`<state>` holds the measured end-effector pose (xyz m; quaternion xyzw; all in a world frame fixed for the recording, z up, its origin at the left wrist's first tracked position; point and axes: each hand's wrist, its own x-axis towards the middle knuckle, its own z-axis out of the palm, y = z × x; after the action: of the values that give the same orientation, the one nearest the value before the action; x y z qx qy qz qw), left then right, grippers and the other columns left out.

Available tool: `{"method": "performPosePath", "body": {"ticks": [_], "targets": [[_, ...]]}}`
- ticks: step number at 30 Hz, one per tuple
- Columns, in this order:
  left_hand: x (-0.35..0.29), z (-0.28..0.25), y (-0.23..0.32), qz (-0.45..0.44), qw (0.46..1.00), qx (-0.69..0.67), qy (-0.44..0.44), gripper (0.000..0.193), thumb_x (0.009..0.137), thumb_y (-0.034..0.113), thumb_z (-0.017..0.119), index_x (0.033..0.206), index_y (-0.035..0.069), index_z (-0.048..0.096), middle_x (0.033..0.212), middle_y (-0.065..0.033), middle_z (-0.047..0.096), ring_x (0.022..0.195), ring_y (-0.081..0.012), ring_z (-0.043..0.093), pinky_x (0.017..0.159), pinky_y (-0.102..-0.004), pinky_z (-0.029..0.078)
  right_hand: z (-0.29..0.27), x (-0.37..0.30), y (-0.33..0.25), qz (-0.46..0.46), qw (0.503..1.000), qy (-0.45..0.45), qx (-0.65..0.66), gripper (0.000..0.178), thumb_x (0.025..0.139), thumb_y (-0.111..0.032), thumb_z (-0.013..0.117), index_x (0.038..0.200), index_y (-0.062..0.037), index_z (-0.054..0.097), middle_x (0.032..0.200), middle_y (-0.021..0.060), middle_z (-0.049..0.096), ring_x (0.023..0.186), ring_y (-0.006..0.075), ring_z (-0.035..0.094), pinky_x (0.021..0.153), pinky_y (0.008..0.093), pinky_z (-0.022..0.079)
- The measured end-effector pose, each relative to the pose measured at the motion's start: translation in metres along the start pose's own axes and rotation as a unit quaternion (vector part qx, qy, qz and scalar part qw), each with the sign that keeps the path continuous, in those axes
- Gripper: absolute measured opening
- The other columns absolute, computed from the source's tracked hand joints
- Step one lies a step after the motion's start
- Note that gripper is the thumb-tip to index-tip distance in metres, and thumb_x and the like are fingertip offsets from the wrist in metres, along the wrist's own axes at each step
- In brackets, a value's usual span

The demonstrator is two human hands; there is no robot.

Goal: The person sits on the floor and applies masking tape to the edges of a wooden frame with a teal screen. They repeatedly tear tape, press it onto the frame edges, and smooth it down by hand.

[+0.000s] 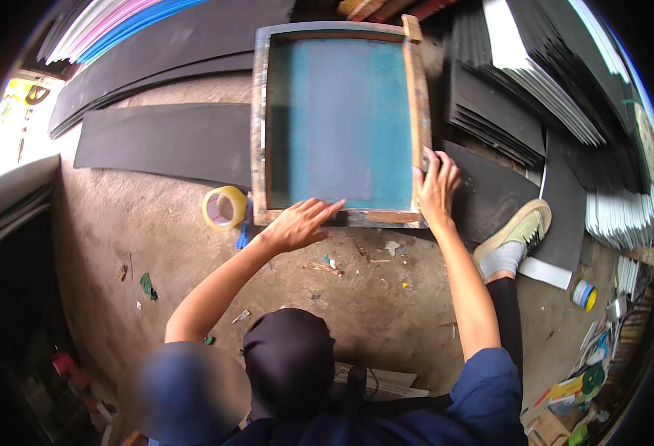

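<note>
A screen-printing frame, a wooden rectangle with teal mesh, lies in front of me over black sheets on the floor. My left hand rests at its near rail with the fingers stretched out flat, the tips reaching the edge of the mesh. At the near right corner my right hand is closed on the side rail, thumb toward the mesh and fingers toward the outer side. Left of the frame stands a roll of yellowish tape, with a blue piece beside it.
Long black sheets lie at the far left. Stacks of black and white sheets rise at the right. My shoe is right of the frame, with a small yellow-and-blue tin beyond. Scraps litter the brown floor.
</note>
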<state>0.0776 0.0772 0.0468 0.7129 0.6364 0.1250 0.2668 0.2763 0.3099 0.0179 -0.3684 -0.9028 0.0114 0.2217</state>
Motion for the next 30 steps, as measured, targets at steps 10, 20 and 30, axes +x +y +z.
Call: {"method": "performPosePath", "body": {"ticks": [10,20,30], "targets": [[-0.086,-0.005,-0.034,-0.118,0.954,0.140,0.239,0.059,0.078,0.021,0.064,0.131,0.010,0.041,0.088,-0.0057,0.052,0.086,-0.0211,0.049,0.078,-0.0352,0.041,0.010,0.006,-0.147,-0.070,0.987,-0.055,0.133,0.032,0.081,-0.016,0.061,0.111,-0.0105,0.053,0.120,0.0114,0.040,0.114,0.0305,0.036,0.096,0.0462,0.028],[-0.170,0.029,-0.083,-0.305,0.905,0.156,0.252,0.029,0.077,0.019,0.062,0.105,0.012,0.056,0.091,-0.0050,0.055,0.094,-0.0199,0.051,0.093,-0.0397,0.033,0.018,0.019,-0.271,-0.170,0.942,-0.114,0.267,0.018,0.080,-0.011,0.059,0.098,-0.0114,0.057,0.111,0.0081,0.045,0.111,0.0281,0.039,0.095,0.0453,0.029],[-0.171,-0.059,-0.028,-0.295,0.858,0.215,0.361,0.020,0.081,0.019,0.059,0.099,0.012,0.055,0.090,-0.0029,0.054,0.093,-0.0198,0.051,0.086,-0.0407,0.032,-0.043,0.007,-0.248,-0.209,0.894,-0.211,0.335,0.045,0.076,-0.016,0.065,0.117,-0.0086,0.046,0.119,0.0130,0.042,0.114,0.0312,0.039,0.099,0.0424,0.032]]}}
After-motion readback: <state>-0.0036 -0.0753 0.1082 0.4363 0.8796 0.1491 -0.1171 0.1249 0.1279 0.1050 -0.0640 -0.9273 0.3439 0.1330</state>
